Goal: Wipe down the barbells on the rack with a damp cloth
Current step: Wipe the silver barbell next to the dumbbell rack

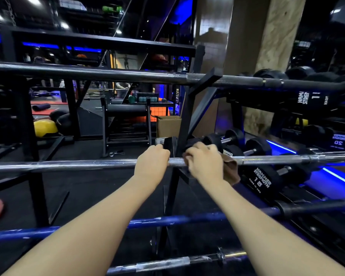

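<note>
A silver barbell [68, 163] lies across the black rack [184, 118] at mid height. My left hand [152, 163] grips its shaft just left of the rack upright. My right hand [204, 162] wraps a brown cloth [232, 172] around the same bar just right of the upright; the cloth's loose end hangs below the bar. A dark barbell [108, 73] rests on the tier above. A blue barbell [167, 221] lies one tier below, and another silver bar [167, 262] sits lowest, partly hidden by my forearms.
Black Hammer Strength dumbbells [261, 179] fill racks to the right, behind the bars. A cardboard box [168, 126] and a black bench frame [126, 124] stand on the floor beyond. A yellow ball [45, 128] lies far left. A stone pillar [267, 36] rises behind.
</note>
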Available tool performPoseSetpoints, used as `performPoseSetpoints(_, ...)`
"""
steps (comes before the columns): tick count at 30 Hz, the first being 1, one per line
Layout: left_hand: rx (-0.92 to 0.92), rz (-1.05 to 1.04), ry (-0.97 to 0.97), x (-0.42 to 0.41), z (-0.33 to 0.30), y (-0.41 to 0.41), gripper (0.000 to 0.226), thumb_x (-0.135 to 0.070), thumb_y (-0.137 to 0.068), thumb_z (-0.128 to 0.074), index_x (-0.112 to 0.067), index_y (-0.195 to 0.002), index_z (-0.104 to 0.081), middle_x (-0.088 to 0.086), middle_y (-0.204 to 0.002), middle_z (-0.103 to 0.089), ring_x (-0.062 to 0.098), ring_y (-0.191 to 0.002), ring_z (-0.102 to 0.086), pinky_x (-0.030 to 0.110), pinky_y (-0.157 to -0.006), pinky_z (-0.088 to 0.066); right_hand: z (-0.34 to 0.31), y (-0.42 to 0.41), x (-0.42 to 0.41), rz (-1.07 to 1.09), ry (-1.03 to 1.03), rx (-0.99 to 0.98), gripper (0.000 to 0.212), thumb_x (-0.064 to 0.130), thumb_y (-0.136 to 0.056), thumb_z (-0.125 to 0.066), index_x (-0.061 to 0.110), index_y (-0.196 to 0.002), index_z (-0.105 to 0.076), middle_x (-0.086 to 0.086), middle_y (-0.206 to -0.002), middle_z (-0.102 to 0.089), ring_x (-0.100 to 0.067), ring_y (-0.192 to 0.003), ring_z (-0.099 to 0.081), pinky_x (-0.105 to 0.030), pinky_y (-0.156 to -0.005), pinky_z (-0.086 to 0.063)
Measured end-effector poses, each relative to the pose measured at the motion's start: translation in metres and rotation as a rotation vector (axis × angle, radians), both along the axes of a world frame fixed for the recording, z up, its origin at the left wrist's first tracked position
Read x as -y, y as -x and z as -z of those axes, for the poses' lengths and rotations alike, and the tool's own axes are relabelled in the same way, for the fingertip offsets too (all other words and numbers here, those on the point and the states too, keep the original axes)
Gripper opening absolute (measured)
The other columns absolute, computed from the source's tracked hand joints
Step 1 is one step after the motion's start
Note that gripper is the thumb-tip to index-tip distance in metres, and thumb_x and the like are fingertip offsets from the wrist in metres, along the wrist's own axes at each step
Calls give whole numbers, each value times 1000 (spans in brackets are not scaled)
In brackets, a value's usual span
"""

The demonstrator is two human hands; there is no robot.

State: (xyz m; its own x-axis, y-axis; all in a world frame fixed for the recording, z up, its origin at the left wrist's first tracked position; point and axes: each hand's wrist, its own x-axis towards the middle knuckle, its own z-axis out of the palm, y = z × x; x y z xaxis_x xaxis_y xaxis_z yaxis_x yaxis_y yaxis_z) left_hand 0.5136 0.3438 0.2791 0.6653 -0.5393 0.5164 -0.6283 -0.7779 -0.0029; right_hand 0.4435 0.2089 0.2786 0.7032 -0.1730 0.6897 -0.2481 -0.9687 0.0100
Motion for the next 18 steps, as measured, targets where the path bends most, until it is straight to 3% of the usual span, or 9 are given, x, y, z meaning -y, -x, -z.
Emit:
performPoseSetpoints(2,-5,-3,1,-2,0,0,15,-12,-91,-59,-17,-105,-64,1,-104,-54,19,-100,-51,29,-68,-44,6,-2,4,-107,25,9,10,23,-68,-80,21,-74,-73,3,-78,-65,-29,-65,-58,-29,-53,-45)
performPoseSetpoints(5,-21,-4,10,-4,0,-1,15,-17,-92,-60,-19,-106,-64,0,-105,-53,18,-102,-50,30,-69,-43,9,8,45,-102,48,-91,19,36,-87,-62,29,-103,-69,5,-105,-64,-29,-85,-58,-35,-70,-50)
performPoseSetpoints(7,-20,-7,11,-3,0,-2,15,-18,-92,-60,-20,-106,-65,-1,-105,-53,17,-102,-50,29,-67,-42,6,17,69,-17,13,-120,26,41,-92,-52,31,-113,-65,6,-114,-61,-29,-94,-55,-38,-79,-49)
performPoseSetpoints(12,-31,-20,-7,0,-2,1,14,-17,-92,-60,-17,-105,-64,1,-105,-55,20,-102,-51,31,-70,-45,-2,3,39,109,-170,-106,25,31,-94,-47,26,-109,-67,1,-112,-58,-33,-102,-49,-36,-82,-43)
performPoseSetpoints(18,-29,-48,-11,0,-5,2,14,-20,-91,-60,-19,-104,-64,0,-105,-55,19,-101,-52,29,-66,-41,3,3,27,-123,-102,-107,27,36,-96,-46,30,-117,-62,8,-118,-55,-26,-106,-48,-34,-82,-45)
